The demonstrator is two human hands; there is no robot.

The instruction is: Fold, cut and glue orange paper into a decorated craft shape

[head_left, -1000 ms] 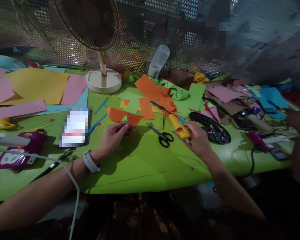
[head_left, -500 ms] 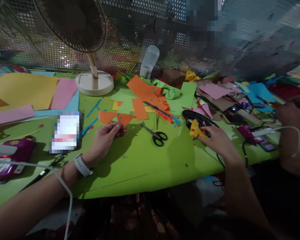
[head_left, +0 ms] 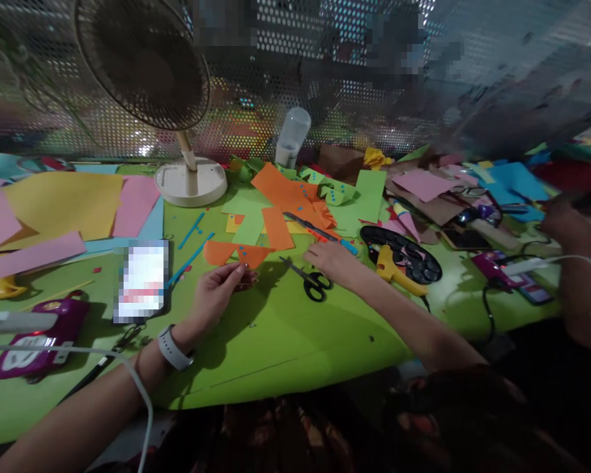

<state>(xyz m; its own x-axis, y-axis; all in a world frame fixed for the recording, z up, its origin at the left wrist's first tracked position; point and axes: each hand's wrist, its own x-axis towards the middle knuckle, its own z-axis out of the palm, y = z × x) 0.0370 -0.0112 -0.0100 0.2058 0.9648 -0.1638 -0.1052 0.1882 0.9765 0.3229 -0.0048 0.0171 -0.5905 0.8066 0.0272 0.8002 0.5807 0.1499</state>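
Note:
My left hand (head_left: 220, 289) pinches an orange paper cut-out (head_left: 241, 254) with small blue dots, held low above the green table. My right hand (head_left: 331, 261) is just above the black-handled scissors (head_left: 314, 284), its fingers bunched and pointing down. Whatever sits under those fingertips is hidden. A yellow glue gun (head_left: 388, 265) lies against a black paint palette (head_left: 428, 266), to the right of my right hand. Behind that hand is an orange-and-blue cutter (head_left: 320, 232).
At the left are a blurred phone (head_left: 142, 279), a purple device (head_left: 44, 335) with a cable, and coloured paper sheets (head_left: 64, 203). A fan (head_left: 192, 180) and a clear bottle (head_left: 294, 135) stand at the back. Another person's arm (head_left: 578, 263) is at the right.
My right hand has let go of the glue gun and moved left to beside the scissors, covering the spot where slim tweezers lay. My left hand still holds the orange cut-out.

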